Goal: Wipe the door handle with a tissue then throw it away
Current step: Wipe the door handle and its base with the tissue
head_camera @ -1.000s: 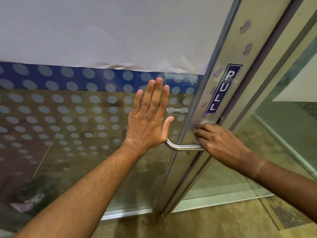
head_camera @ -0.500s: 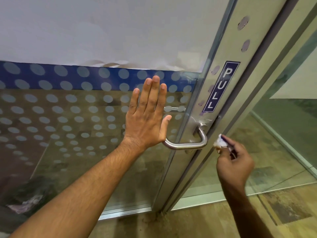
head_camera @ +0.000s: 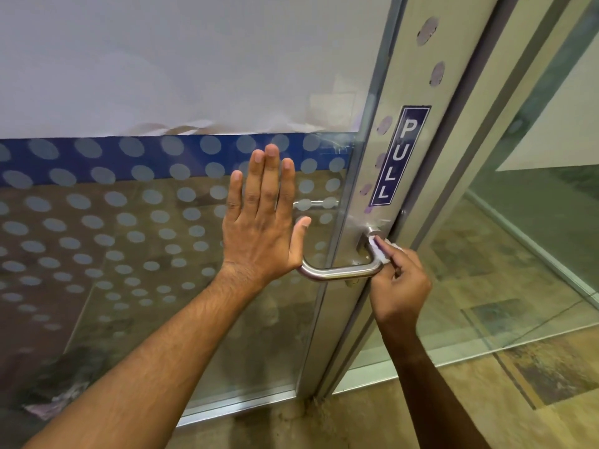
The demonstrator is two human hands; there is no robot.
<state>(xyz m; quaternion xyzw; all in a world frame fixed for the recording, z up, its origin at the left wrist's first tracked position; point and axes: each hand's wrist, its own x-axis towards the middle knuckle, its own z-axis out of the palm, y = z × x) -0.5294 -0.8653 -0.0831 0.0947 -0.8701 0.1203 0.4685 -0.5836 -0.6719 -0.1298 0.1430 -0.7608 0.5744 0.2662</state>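
Head view: the right hand [head_camera: 400, 286] is being held nearest, just right of the door handle [head_camera: 340, 272], fingers pinched on a crumpled tissue [head_camera: 381, 251] being pressed against the handle's right bend. The handle's long axis is lying horizontal, leftward from those fingers. The left hand [head_camera: 262, 231] is being kept flat on the glass door [head_camera: 129, 238], fingers extended together, at the handle's left end. No bin is being shown.

Handle [head_camera: 340, 273]: its left end is hidden behind the left hand [head_camera: 262, 231]; the right bend is partly covered by the tissue [head_camera: 380, 251]. Tissue is mostly hidden inside the right hand [head_camera: 400, 286], with only a small white wad showing against the handle, its shape unclear. Both forearms are cut off by the bottom edge. A second handle behind the glass, above the first, is blurred by the dotted film.
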